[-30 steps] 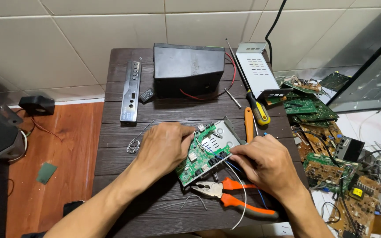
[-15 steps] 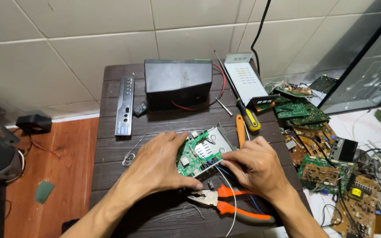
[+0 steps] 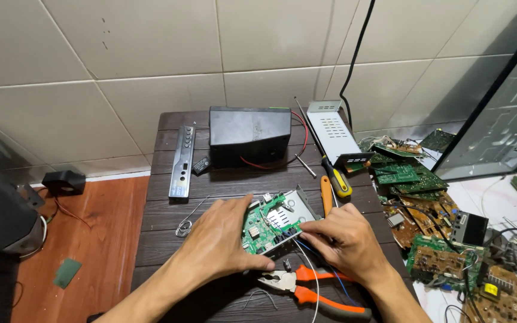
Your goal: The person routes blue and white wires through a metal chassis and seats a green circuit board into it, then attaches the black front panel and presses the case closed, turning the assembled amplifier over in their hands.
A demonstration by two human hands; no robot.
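The left hand (image 3: 219,242) clamps the green board (image 3: 268,223) at the table's (image 3: 169,239) near middle; the right hand (image 3: 345,239) seems to pinch its right edge. Light, stiff, fragile: hold edges.

Two hands, the left hand (image 3: 219,239) and the right hand (image 3: 345,239), are meeting on one green board (image 3: 268,224). Around that board are lying one pair of pliers (image 3: 312,290), two screwdrivers (image 3: 336,179), one black box (image 3: 249,134), one grey strip (image 3: 182,161), and a heap of boards (image 3: 438,221) too tangled to count.
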